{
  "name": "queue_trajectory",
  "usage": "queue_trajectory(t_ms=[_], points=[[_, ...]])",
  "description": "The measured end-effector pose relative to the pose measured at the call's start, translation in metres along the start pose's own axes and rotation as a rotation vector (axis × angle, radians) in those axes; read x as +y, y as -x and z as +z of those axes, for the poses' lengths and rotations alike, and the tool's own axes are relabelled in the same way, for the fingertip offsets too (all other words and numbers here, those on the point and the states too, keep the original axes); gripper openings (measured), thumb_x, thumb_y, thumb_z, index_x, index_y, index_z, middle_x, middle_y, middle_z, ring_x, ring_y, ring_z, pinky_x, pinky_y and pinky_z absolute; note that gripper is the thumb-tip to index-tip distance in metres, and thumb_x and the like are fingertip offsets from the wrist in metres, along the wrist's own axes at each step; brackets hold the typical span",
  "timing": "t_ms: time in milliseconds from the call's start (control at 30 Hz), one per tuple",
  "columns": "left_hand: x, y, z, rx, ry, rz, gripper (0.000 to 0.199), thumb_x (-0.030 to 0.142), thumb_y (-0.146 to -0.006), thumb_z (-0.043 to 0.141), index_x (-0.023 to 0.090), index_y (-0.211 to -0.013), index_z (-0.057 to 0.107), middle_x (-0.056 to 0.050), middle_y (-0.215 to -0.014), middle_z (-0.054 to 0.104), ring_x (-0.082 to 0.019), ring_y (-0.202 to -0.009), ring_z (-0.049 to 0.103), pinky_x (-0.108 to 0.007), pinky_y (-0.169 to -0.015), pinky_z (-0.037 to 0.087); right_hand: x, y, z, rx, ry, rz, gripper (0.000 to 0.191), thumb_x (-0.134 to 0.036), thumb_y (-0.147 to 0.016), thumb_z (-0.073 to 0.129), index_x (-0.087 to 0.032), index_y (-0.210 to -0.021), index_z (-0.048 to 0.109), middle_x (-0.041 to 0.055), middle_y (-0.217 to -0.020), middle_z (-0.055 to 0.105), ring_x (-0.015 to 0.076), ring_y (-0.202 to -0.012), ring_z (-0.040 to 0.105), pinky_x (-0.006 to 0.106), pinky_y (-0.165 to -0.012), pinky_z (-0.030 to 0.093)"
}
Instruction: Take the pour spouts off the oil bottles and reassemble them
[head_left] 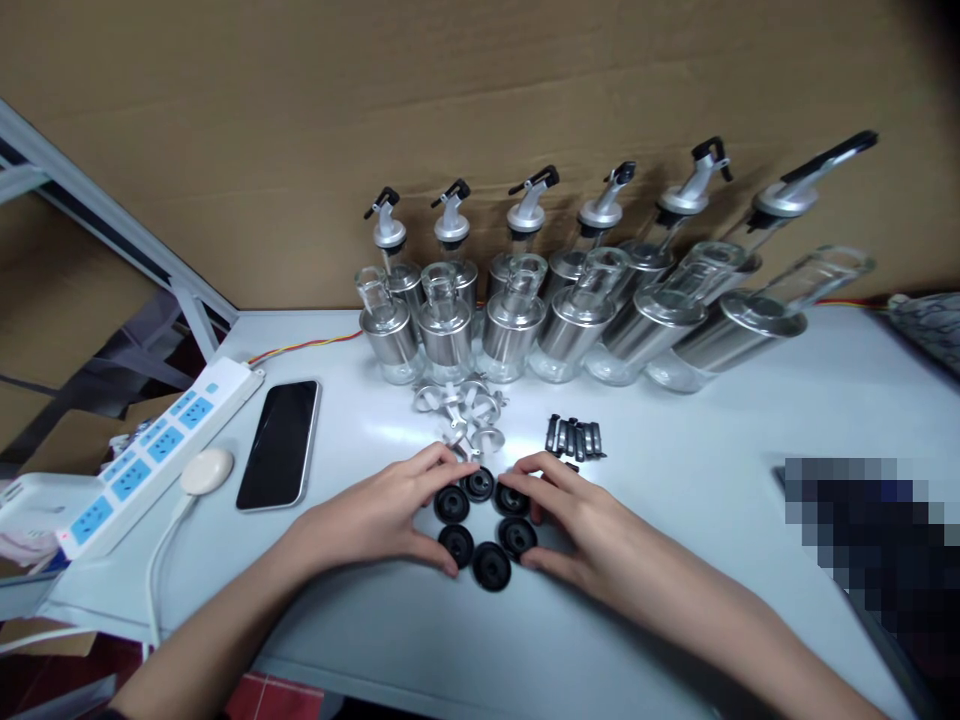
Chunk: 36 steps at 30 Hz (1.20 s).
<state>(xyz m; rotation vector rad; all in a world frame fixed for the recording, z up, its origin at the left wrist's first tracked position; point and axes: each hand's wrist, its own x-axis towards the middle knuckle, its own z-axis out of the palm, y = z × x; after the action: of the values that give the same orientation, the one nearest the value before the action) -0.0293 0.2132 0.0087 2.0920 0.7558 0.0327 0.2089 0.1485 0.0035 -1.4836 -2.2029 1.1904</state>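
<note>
Left hand (375,510): thumb and fingers parted, curved around the left side of the black discs (491,567); the index fingertip is at the top disc, the thumb beside the lower-left one.
Right hand (574,505): thumb and fingers parted, the fingers at the upper-right disc, the thumb at the edge of the one below it.
Black discs: six, lying in a rough ring on the table (675,620) between the two hands.
Silver parts (487,438): a loose pile just beyond the discs, in front of the bottles.
Black levers (574,440): small pieces laid side by side, to the right of the silver parts.
Front bottles (514,325): six in a row, glass with metal sleeves, their necks open.
Back bottles (405,283): a second row of six, each topped with a spout (389,232) bearing a black lever.
Phone (279,445): screen dark, lying to the left of the discs.
Power strip (161,450): at the table's left side, a white round plug (207,471) beside it.
Cardboard (480,90): upright behind the bottles.
</note>
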Motion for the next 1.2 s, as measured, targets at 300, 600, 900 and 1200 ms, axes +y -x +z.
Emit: queue_trajectory(t_ms=[300,600,900,1200], points=[[0.003,0.001,-0.005,0.087,-0.051,0.112,0.078,0.041,-0.064,0.079,0.026,-0.131,0.043,-0.005,-0.109,0.052,-0.014,-0.087,0.055,-0.025,-0.076,0.05,0.007,0.01,-0.036,0.296,0.113,-0.128,0.027,-0.028,-0.09,0.05,-0.023,-0.114,0.06,0.0073,-0.107,0.06,0.0164,-0.087,0.063,0.029,-0.078,0.053],[-0.002,-0.001,-0.009,0.597,-0.521,0.433,0.02,0.026,-0.094,0.047,0.012,-0.101,0.058,-0.001,-0.068,0.058,-0.011,-0.063,0.053,-0.021,-0.059,0.042,0.043,0.011,-0.047,0.376,0.355,-0.044,0.019,-0.018,-0.086,0.049,-0.018,-0.086,0.068,0.0045,-0.079,0.065,0.0152,-0.062,0.063,0.028,-0.058,0.049],[-0.002,-0.002,-0.009,0.59,-0.548,0.456,0.016,0.02,-0.093,0.046,0.012,-0.101,0.057,-0.002,-0.068,0.061,-0.011,-0.06,0.054,-0.023,-0.058,0.043,0.042,0.004,-0.031,0.392,0.656,0.024,0.013,-0.019,-0.084,0.055,-0.019,-0.083,0.068,0.0059,-0.08,0.064,0.0214,-0.066,0.063,0.032,-0.056,0.046],[-0.002,-0.001,-0.01,0.565,-0.552,0.441,0.014,0.018,-0.091,0.05,0.011,-0.101,0.057,-0.002,-0.069,0.06,-0.012,-0.061,0.053,-0.025,-0.059,0.044,0.037,0.004,-0.03,0.346,0.568,-0.041,0.02,-0.018,-0.089,0.046,-0.02,-0.081,0.064,0.0067,-0.083,0.06,0.0186,-0.069,0.058,0.029,-0.057,0.042]])
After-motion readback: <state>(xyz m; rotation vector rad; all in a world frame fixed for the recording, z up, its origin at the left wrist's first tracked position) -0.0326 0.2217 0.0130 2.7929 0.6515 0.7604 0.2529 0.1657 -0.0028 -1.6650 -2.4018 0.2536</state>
